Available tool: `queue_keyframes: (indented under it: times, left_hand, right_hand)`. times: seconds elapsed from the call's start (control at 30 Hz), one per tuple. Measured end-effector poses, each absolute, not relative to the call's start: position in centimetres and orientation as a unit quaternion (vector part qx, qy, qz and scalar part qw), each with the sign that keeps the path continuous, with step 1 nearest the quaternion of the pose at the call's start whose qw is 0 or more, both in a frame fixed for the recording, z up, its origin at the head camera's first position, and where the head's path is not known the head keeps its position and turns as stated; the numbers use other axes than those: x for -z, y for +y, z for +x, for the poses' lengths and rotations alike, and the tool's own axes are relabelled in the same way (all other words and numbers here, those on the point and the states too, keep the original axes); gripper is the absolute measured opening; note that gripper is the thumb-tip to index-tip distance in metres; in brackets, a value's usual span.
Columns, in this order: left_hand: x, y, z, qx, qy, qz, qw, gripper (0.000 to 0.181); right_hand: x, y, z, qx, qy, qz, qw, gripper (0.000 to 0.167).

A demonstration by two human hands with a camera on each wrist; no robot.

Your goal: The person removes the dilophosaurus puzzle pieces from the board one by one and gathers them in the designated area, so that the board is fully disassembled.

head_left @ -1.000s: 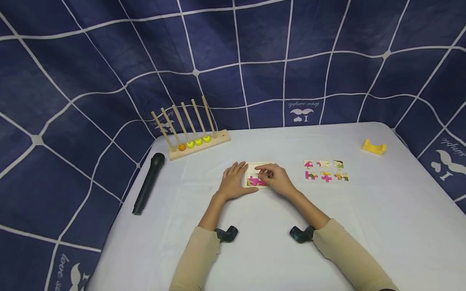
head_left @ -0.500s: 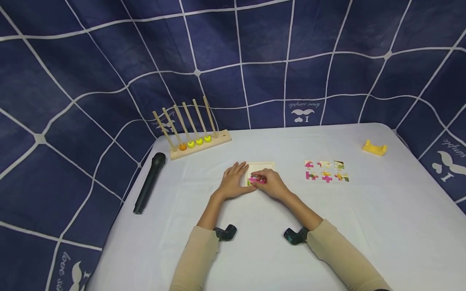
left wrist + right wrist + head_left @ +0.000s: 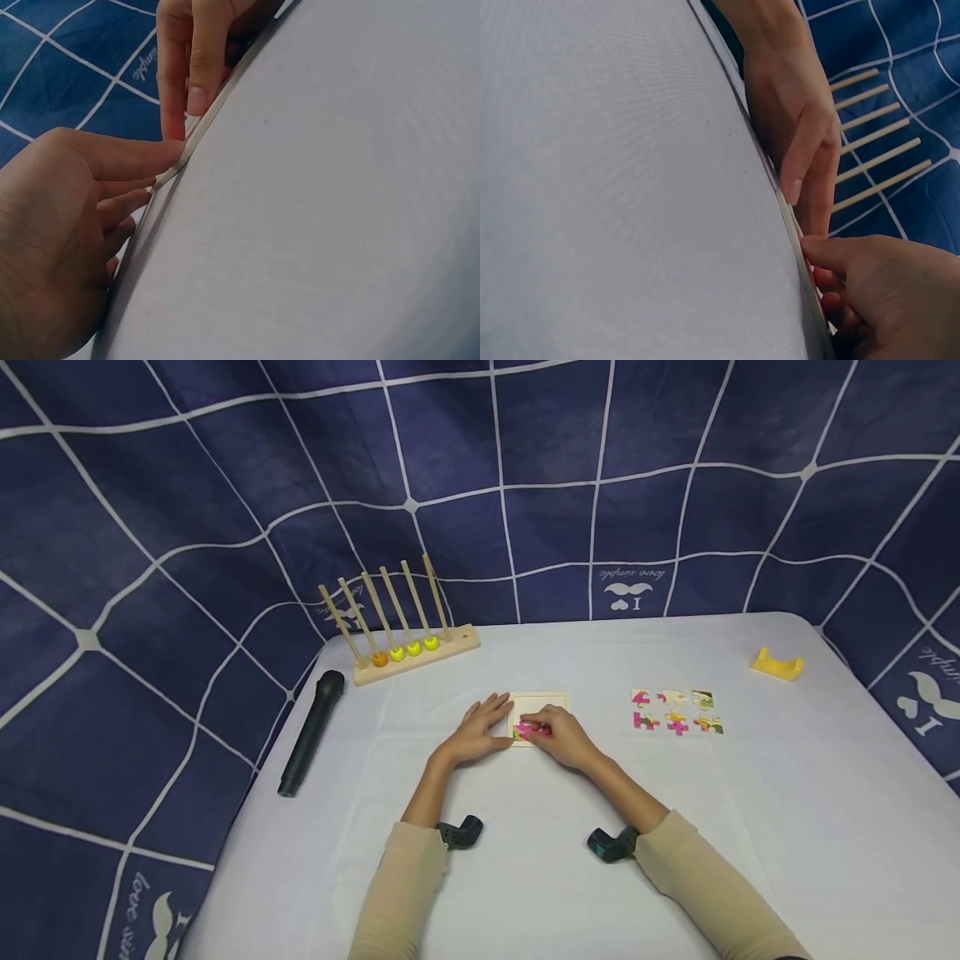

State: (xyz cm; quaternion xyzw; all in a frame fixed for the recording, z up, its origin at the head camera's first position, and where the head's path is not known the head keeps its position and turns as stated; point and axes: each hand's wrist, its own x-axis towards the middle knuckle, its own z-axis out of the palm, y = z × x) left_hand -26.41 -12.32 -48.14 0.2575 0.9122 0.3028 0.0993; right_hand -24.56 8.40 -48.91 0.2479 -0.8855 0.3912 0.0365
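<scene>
A small wooden puzzle frame (image 3: 538, 699) lies on the table, pink and green pieces (image 3: 519, 733) along its near side. My left hand (image 3: 472, 735) rests at its left side, fingers extended over the edge and thumb at the near left corner; in the left wrist view, that hand (image 3: 52, 225) touches the rim. My right hand (image 3: 564, 739) bends over the near side, thumb and fingers pinching a pink piece and partly hiding it. The right wrist view shows the right hand (image 3: 892, 289) at the rim, with red between its fingers.
Several loose puzzle pieces (image 3: 677, 722) lie in two rows on the right. Farther right is a yellow holder (image 3: 777, 666). A wooden rack with upright rods and beads (image 3: 420, 657) stands at the back left, a black microphone (image 3: 312, 732) in front of it.
My right hand has moved left and down onto the pink pieces, its fingers closing in. My left hand stays at the frame, its thumb slightly farther left.
</scene>
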Motion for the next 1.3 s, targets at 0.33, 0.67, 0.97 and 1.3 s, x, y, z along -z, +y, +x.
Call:
queue_keyframes:
  times: [0.33, 0.67, 0.97, 1.3]
  left_hand:
    - [48.1, -12.3, -26.3, -0.312, 0.911, 0.253, 0.098, 0.072]
    - [48.4, -12.3, -26.4, -0.326, 0.906, 0.256, 0.088, 0.071]
    - [48.1, -12.3, -26.4, -0.318, 0.909, 0.254, 0.088, 0.072]
    - [48.2, -12.2, -26.3, -0.322, 0.909, 0.249, 0.09, 0.072]
  right_hand:
    - [49.2, 8.5, -24.5, -0.408, -0.876, 0.252, 0.055, 0.03]
    - [49.5, 8.4, -24.5, -0.459, -0.843, 0.267, 0.087, 0.032]
    - [49.7, 8.6, -24.7, -0.494, -0.821, 0.272, 0.089, 0.032]
    - [48.0, 9.8, -24.3, -0.571, -0.789, 0.222, 0.039, 0.034]
